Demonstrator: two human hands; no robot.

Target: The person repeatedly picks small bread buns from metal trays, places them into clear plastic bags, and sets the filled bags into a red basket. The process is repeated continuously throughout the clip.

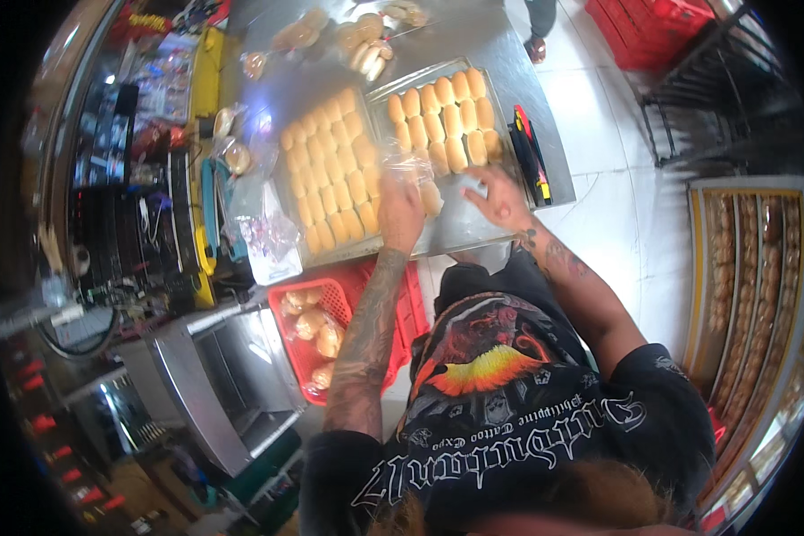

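Observation:
My left hand (402, 213) grips a clear plastic bag (402, 164) above the inner edges of two metal trays. A bread roll (431, 199) shows beside its fingers; whether it lies fully inside the bag I cannot tell. My right hand (500, 201) is spread and holds nothing, its fingertips close to the nearest rolls (477, 146) of the right tray. That tray (459, 221) has bare metal at its near end and rows of golden elongated rolls beyond. Closely packed rolls (331, 167) fill the left tray, partly hidden by my left hand.
Bagged breads (365, 50) lie at the far end of the steel table (536, 94). A long black, red and yellow object (532, 157) borders the right tray. Loose plastic bags (261, 214) lie left. A red basket (342, 305) holds bagged buns. Another person's foot (536, 50) shows beyond.

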